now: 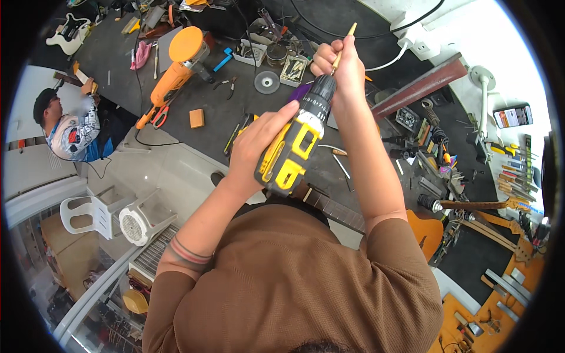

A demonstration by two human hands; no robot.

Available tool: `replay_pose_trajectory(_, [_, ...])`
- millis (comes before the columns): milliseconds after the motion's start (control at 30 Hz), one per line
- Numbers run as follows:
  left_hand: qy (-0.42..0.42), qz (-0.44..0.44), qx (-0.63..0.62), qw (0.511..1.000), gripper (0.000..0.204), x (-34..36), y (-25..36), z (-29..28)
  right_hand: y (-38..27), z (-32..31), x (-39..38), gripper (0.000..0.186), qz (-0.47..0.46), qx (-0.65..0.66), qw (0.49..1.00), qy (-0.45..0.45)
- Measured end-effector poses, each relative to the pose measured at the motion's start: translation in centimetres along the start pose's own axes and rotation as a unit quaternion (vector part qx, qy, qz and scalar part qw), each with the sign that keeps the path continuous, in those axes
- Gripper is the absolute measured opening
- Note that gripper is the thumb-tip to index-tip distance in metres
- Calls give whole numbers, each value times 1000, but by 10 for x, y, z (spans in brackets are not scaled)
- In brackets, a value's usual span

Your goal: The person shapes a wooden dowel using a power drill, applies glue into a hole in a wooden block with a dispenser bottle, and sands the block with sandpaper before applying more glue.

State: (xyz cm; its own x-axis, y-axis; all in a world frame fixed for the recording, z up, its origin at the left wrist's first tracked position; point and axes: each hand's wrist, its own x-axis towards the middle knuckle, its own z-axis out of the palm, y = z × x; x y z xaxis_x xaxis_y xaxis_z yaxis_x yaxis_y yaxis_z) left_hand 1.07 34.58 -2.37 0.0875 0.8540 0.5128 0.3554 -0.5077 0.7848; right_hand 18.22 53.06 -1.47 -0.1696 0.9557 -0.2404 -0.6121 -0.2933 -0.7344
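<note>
Close in, the left hand [259, 144] wraps the grip of one yellow-and-black cordless drill [292, 147], fingers clamped around the handle so the tool points up and away from the brown-shirted chest, its black chuck raised toward the other hand. Just past it, the right hand [341, 67] has its fingers pinched shut on a single thin wooden-handled tool [342, 48], a slim yellowish stick whose pale tip pokes out above the knuckles; it sits right at the chuck, apparently so the shaft lines up with the drill's nose, though whether it is already seated in the chuck I cannot tell. Both are held in mid-air over the dark tabletop [223, 106], well above the clutter. Below the forearms a guitar neck [332, 207] runs diagonally, and one orange guitar body [425, 232] shows beside the right elbow. Further out on the tabletop lies one big orange polisher [176, 65] with its round pad up, one small orange block [196, 118] beside it, one grey disc [266, 82], and two small trays of parts [294, 69] near it. Off to the left stand two white plastic stools [141, 223], and at the far left another person [70, 126] in a cap sits working apart. A white electric guitar [69, 32] rests at the far corner.
</note>
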Motion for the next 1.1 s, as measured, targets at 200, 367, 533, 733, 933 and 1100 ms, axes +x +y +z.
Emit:
replay_pose_trajectory(200, [28,3,11,1000,84,41,-44,30,-8,-23,65,43,9,10,1000,-24])
replay_pose_trajectory(367, [48,10,7,999,82,58,-67,43,-11,-32,93,41,-3,-8,1000,-30])
replay_pose_trajectory(533, [44,5,-9,999,80,62,-79,48,-9,-40,104,42,11,22,998,-57])
replay_pose_trajectory(733, [26,9,-35,999,82,63,-84,46,-20,-35,119,46,33,162,986,-30])
replay_pose_trajectory(933, [41,-27,-43,998,81,42,-98,55,-19,-56,154,49,87,267,955,-90])
replay_pose_trajectory(1100, [-4,-265,-134,955,45,22,-108,53,-23,-66,171,46,102,306,942,-90])
